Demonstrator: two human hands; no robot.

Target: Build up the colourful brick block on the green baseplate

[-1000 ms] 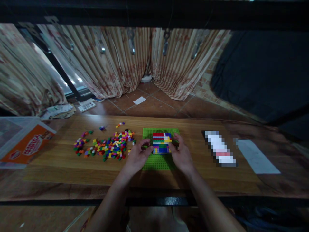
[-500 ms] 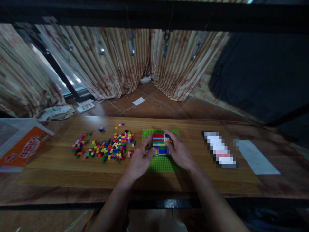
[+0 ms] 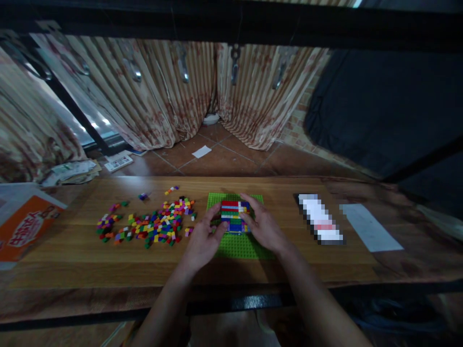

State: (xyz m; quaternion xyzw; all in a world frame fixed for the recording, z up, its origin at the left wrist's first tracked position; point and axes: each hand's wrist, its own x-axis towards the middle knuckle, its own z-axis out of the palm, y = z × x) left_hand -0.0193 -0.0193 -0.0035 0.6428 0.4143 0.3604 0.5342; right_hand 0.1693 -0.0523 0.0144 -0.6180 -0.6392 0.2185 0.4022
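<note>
A block of stacked toy bricks in red, white, green, yellow and blue rows sits over the green studded baseplate. My left hand grips the block's left side, its thumb at the front corner and its fingers curled toward the far edge. On the opposite side my right hand holds the block's right edge, thumb near the front and index finger reaching to the back corner. The fingers cover parts of both sides. Whether the block is pressed onto the studs or rests loosely cannot be made out.
Loose coloured bricks lie spread on the wooden board to the left. A pixelated phone-like object and a white sheet are on the right. An orange-and-white bag stands at the far left.
The camera view has turned slightly, so the scene sits further left. Both hands stay at the sides of the brick block, with little visible movement of the fingers.
</note>
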